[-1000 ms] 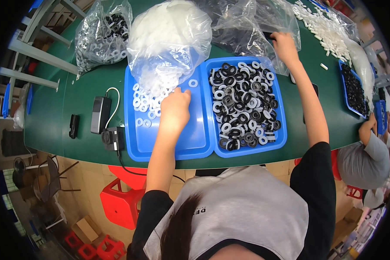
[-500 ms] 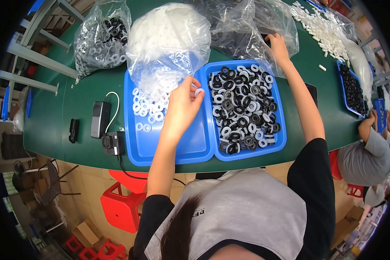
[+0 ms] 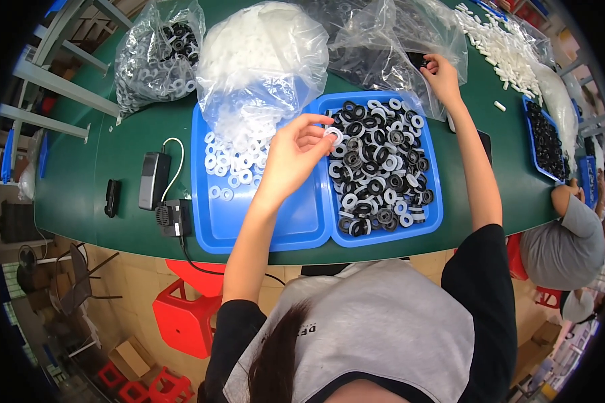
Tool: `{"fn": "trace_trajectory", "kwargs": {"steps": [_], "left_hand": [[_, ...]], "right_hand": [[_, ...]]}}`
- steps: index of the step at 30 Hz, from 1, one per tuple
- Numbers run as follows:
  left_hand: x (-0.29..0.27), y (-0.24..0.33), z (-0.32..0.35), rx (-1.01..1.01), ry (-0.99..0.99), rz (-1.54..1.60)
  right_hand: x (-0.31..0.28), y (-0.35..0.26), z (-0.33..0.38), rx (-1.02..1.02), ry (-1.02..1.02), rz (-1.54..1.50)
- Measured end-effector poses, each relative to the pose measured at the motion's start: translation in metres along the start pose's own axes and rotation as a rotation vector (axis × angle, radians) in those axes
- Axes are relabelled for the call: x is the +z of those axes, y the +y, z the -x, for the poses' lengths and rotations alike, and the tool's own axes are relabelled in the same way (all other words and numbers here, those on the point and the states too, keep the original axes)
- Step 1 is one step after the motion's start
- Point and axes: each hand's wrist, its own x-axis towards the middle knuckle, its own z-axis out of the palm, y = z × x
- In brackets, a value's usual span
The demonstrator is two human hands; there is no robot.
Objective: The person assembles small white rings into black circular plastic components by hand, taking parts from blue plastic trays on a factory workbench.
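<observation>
My left hand [image 3: 294, 156] pinches a white ring [image 3: 334, 136] between thumb and fingers, above the wall between two blue trays. Below it, the left tray [image 3: 269, 225] holds loose white rings [image 3: 243, 161] under the mouth of a clear bag of white pieces [image 3: 252, 50]. The right tray [image 3: 387, 238] is heaped with black and white rings [image 3: 376, 168]. My right hand [image 3: 444, 79] is at the opening of a clear bag with dark contents [image 3: 376, 57], fingers pinched together by a small dark thing I cannot make out.
A bag of black and grey rings [image 3: 160, 64] stands at the far left. A power bank [image 3: 154, 180] with a cable and a black device [image 3: 173, 218] lie left of the trays. White cylinders [image 3: 501, 54] spread at the far right, near a co-worker's arm [image 3: 563, 198].
My left hand has moved right with the white ring, from over the left tray to the right tray's edge. My right hand has drawn slightly back and right at the bag's opening.
</observation>
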Motion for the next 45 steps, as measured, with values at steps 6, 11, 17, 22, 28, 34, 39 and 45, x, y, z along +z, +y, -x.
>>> {"fn": "trace_trajectory", "kwargs": {"steps": [6, 11, 17, 22, 28, 34, 39, 45], "left_hand": [[0.002, 0.0, 0.003, 0.017, 0.018, 0.116], [0.007, 0.002, 0.001, 0.034, -0.01, 0.195], [0.018, 0.002, 0.001, 0.106, 0.002, 0.246], [0.023, 0.0, 0.002, 0.122, 0.025, 0.276], [0.029, -0.003, 0.005, 0.123, 0.047, 0.3], [0.033, -0.004, 0.009, 0.122, 0.034, 0.379], [0.037, -0.007, 0.01, 0.105, 0.027, 0.412], [0.035, -0.013, 0.01, 0.083, 0.034, 0.401]], "right_hand": [[-0.041, -0.061, 0.032, 0.315, -0.121, -0.724], [-0.061, -0.116, 0.064, 0.352, -0.187, -0.995], [-0.046, -0.193, 0.106, -0.001, -0.262, -0.891], [-0.036, -0.223, 0.126, -0.222, -0.144, -0.472], [-0.017, -0.219, 0.14, -0.367, 0.113, -0.323], [-0.013, -0.217, 0.145, -0.467, 0.257, -0.251], [-0.014, -0.209, 0.145, -0.54, 0.289, -0.236], [-0.014, -0.211, 0.147, -0.62, 0.24, -0.183]]}}
